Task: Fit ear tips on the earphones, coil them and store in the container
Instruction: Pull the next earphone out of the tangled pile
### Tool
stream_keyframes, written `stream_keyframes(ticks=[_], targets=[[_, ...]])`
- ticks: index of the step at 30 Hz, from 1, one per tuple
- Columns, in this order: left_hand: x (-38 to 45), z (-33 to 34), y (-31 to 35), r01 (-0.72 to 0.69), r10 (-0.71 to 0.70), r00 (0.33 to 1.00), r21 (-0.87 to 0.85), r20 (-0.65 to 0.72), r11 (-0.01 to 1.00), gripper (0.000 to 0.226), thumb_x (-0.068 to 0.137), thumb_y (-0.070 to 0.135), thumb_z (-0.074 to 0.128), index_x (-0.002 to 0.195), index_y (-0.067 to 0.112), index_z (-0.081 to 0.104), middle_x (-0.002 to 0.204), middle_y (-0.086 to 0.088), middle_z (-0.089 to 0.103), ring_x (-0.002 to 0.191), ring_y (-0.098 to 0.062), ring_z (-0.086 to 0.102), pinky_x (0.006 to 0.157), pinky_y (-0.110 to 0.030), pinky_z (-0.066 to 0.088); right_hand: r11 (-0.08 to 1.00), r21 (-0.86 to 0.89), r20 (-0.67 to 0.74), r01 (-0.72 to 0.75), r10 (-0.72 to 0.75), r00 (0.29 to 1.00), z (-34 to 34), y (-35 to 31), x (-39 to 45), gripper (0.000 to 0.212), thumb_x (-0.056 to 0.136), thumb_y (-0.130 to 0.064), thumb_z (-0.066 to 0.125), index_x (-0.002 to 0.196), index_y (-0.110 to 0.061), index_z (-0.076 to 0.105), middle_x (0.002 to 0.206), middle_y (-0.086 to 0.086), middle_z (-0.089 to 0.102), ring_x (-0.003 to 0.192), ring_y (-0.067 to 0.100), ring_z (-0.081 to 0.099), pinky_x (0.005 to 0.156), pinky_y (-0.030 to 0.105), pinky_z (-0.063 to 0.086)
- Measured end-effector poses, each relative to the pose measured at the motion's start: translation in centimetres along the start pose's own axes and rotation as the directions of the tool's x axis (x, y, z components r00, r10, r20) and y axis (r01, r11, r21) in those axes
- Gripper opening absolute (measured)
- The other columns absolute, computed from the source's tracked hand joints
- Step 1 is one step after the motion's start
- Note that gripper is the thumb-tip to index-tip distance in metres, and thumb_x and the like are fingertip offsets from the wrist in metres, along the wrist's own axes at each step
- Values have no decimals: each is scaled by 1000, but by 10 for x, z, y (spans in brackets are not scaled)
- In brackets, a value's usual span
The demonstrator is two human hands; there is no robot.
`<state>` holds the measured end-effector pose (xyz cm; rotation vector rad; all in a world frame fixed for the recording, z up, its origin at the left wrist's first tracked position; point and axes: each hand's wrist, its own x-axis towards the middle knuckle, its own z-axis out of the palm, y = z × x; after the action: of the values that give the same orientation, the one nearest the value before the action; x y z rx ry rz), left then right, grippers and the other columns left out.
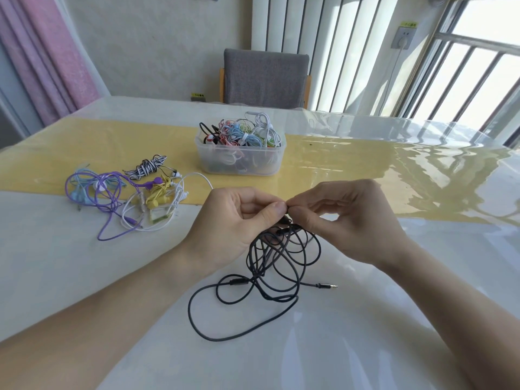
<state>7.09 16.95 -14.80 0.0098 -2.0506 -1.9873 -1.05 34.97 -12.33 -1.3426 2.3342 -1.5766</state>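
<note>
Black earphones (277,266) hang in loose loops from both hands down onto the table, their jack plug (326,285) lying to the right. My left hand (239,220) and my right hand (343,218) meet above the cable, thumbs and forefingers pinching its top end, where an earbud is mostly hidden. A clear plastic container (240,159) stands behind the hands, filled with several coiled earphones in white, blue, pink and black.
A tangle of purple, blue, yellow and white earphones (121,198) lies at the left, with a black-and-white striped coil (147,167) behind it. A yellow runner (351,175) crosses the glossy table. A grey chair (264,77) stands at the far edge.
</note>
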Motion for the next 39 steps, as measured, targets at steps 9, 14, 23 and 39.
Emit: stream_keyframes(ticks=[9,14,23,39], targets=[[1,-4,-3,-27,27,1000,79,-7,997,10,88,11,68,94,4,74,82,-14,75,71,-23,71,71,-36,59,980,128,50,-152,147,988,2,3,3,7,89,-11,73,92,-8,79,81,4,78,74,25,74,71,27,59],[2,-4,-4,-15,17,1000,70,-26,997,11,88,12,68,94,5,74,83,-14,75,72,-25,72,73,-36,59,986,109,27,-125,123,992,3,4,3,13,84,-13,78,97,-8,77,81,1,78,75,17,75,73,26,59],[1,-3,-3,16,-14,1000,75,-23,997,11,88,14,68,93,6,74,82,-12,76,74,-23,73,72,-30,58,998,2,-8,-66,66,998,2,3,1,5,82,-14,82,86,-13,79,78,-5,77,74,10,75,75,26,60],[2,-4,-1,-4,9,998,95,-61,995,11,88,13,69,94,5,74,83,-11,76,77,-23,73,72,-27,58,988,116,-6,-102,103,995,5,5,3,8,80,-10,82,86,-13,78,80,-1,78,76,16,76,77,31,62]])
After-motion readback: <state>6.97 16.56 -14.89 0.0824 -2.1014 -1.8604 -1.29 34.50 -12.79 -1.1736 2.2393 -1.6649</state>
